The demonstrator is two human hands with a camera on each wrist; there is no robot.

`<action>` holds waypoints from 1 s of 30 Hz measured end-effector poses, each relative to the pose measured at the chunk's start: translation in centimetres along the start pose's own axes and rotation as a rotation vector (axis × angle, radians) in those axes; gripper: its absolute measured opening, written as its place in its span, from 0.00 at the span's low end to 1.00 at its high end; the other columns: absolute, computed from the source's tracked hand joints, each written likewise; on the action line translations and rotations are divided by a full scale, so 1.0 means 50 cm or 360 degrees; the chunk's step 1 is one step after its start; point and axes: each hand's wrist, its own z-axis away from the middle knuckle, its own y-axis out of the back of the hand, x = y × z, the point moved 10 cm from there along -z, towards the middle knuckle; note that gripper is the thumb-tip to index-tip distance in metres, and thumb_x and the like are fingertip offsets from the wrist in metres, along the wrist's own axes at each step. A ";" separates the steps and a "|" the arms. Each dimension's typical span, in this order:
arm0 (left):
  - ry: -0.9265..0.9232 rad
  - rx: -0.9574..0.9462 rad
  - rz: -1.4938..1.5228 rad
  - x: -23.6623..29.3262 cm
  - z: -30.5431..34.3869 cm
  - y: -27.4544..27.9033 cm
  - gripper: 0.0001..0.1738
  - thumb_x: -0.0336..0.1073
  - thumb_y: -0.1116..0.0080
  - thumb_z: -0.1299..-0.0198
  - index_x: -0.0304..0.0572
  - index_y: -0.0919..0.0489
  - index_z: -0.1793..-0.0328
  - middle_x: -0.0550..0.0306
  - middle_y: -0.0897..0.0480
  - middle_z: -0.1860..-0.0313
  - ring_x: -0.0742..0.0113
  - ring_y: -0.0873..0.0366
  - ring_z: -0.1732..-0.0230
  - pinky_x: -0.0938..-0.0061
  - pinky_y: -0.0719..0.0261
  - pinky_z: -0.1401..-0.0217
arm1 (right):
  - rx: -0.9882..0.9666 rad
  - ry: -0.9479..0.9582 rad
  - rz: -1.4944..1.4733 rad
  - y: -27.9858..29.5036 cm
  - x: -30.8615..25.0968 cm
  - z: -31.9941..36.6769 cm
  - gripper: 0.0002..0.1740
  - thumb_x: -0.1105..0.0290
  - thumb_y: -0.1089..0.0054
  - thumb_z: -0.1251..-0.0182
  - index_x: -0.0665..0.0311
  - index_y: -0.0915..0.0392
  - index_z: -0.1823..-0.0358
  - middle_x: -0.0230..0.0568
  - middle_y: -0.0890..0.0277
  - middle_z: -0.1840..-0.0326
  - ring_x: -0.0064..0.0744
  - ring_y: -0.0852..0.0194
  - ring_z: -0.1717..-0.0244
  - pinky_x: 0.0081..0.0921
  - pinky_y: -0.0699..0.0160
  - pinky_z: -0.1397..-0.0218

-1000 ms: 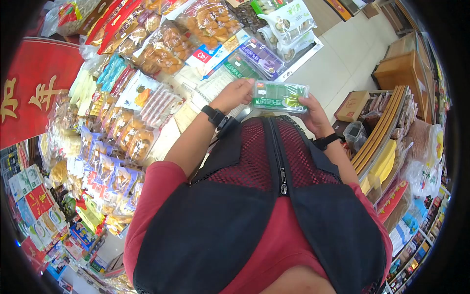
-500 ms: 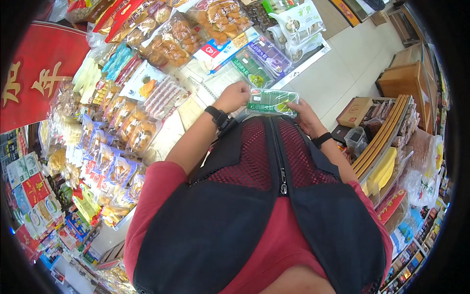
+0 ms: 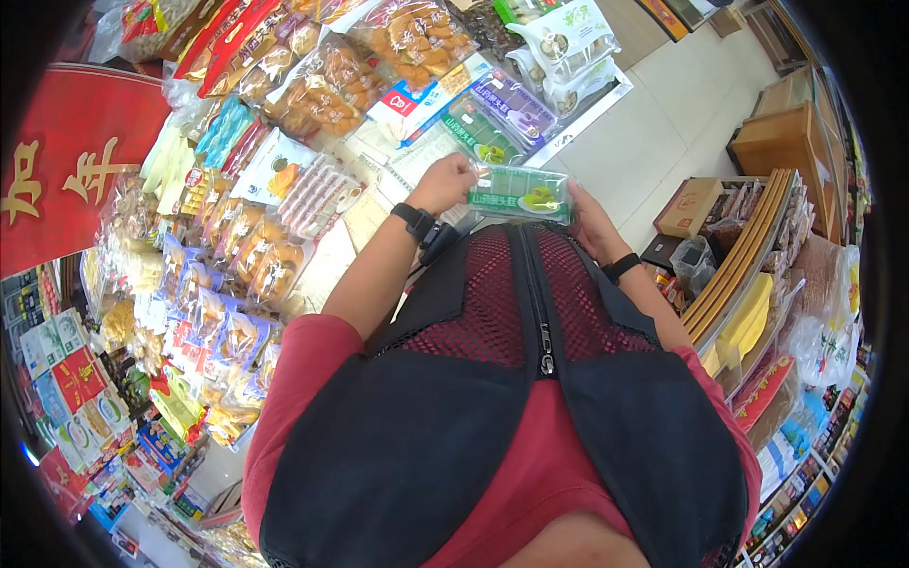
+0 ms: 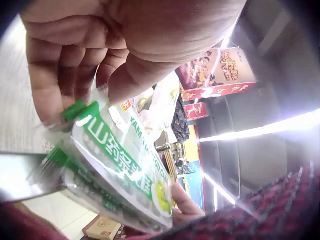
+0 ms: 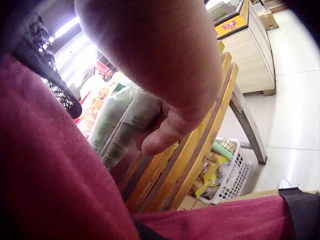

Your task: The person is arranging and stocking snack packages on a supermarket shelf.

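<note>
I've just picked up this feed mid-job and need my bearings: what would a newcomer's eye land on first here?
The green packet held in front of the chest, with the left hand pinching one end and the right hand gripping the other. Next, the big red banner with gold characters on the left, and the bagged snacks spread out beyond the hands.
</note>
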 end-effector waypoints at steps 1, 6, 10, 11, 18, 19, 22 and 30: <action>-0.0064 0.0146 -0.0060 0.008 -0.007 0.028 0.15 0.41 0.37 0.38 0.34 0.22 0.60 0.54 0.19 0.68 0.68 0.22 0.66 0.71 0.22 0.63 | 0.0003 0.0003 -0.0003 0.005 0.004 -0.004 0.21 0.51 0.51 0.23 0.58 0.28 0.40 0.31 0.22 0.47 0.22 0.22 0.51 0.26 0.22 0.50; -0.0400 0.0654 -0.0390 0.056 -0.038 0.136 0.11 0.36 0.43 0.38 0.35 0.22 0.56 0.45 0.16 0.64 0.51 0.18 0.61 0.62 0.22 0.55 | 0.0064 0.0103 0.0171 0.007 -0.007 0.000 0.16 0.62 0.49 0.24 0.61 0.30 0.41 0.35 0.22 0.49 0.24 0.19 0.52 0.27 0.17 0.52; -0.0424 0.0867 -0.0633 0.112 -0.047 0.158 0.11 0.33 0.48 0.37 0.37 0.23 0.51 0.40 0.16 0.61 0.43 0.17 0.56 0.57 0.21 0.53 | 0.0056 0.0107 0.0153 0.014 -0.013 0.004 0.16 0.66 0.48 0.26 0.64 0.31 0.41 0.38 0.21 0.50 0.25 0.18 0.53 0.28 0.13 0.53; -0.0427 0.0865 -0.0631 0.120 -0.054 0.151 0.11 0.33 0.48 0.37 0.37 0.23 0.51 0.40 0.16 0.61 0.43 0.17 0.56 0.57 0.21 0.53 | 0.0094 0.0118 0.0153 0.023 -0.016 0.006 0.16 0.66 0.49 0.26 0.64 0.31 0.42 0.39 0.20 0.51 0.26 0.17 0.54 0.29 0.13 0.55; -0.0699 0.0950 -0.1015 0.187 -0.068 0.115 0.13 0.31 0.48 0.40 0.37 0.22 0.49 0.38 0.17 0.56 0.40 0.19 0.54 0.52 0.22 0.50 | 0.0225 0.0232 0.0148 0.053 -0.061 0.069 0.14 0.69 0.50 0.28 0.65 0.28 0.45 0.40 0.18 0.55 0.29 0.15 0.61 0.25 0.13 0.65; -0.0862 0.0946 -0.1047 0.200 -0.059 0.105 0.14 0.31 0.47 0.40 0.37 0.21 0.49 0.38 0.17 0.56 0.40 0.19 0.53 0.51 0.23 0.50 | 0.0229 0.0231 0.0145 0.063 -0.061 0.072 0.14 0.69 0.50 0.28 0.65 0.28 0.45 0.40 0.18 0.55 0.29 0.15 0.61 0.25 0.13 0.65; -0.1022 0.0940 -0.1078 0.205 -0.016 0.089 0.14 0.31 0.46 0.41 0.36 0.21 0.49 0.40 0.17 0.55 0.41 0.20 0.52 0.52 0.23 0.48 | 0.0194 0.0254 0.0039 0.078 -0.058 0.085 0.14 0.70 0.49 0.29 0.65 0.27 0.46 0.40 0.18 0.56 0.29 0.15 0.62 0.25 0.13 0.65; -0.0033 0.0575 -0.0927 0.027 -0.013 0.076 0.28 0.50 0.41 0.38 0.32 0.25 0.43 0.33 0.17 0.53 0.40 0.19 0.49 0.54 0.24 0.45 | 0.0152 0.0322 -0.0004 0.084 -0.093 0.094 0.14 0.70 0.48 0.30 0.66 0.28 0.45 0.42 0.18 0.55 0.30 0.15 0.60 0.26 0.12 0.65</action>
